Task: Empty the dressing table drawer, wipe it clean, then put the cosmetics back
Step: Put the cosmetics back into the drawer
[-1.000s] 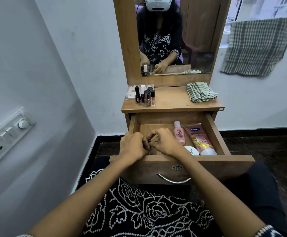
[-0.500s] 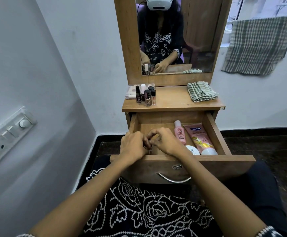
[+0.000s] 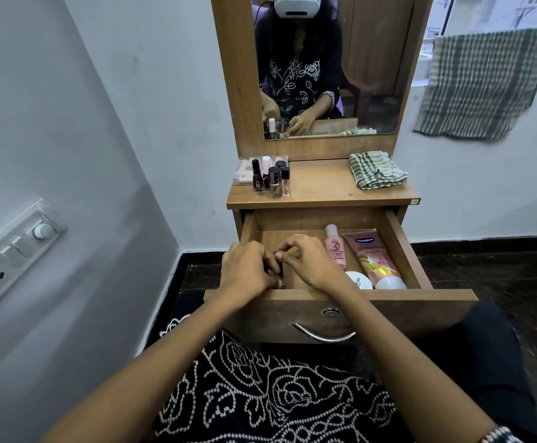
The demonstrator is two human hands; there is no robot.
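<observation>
A small dark slim item, prob. a cosmetic stick, is pinched between both hands over the left-front part of the open wooden drawer. The left hand's grip is clenched around its lower part; the right hand's fingertips are curled onto its top end. What the item is exactly can't be told, since it is mostly hidden by fingers.

In the drawer's right half, a pink bottle w/ white cap, a pink Vaseline tube and a round white compact are laid side by side.

On the wooden counter above, a cluster of nail polish bottles is stood at the left in front of a clear plastic case; a folded green-checked cloth is laid at the right. A mirror is set behind. A checked towel is hung at the window, right.
</observation>
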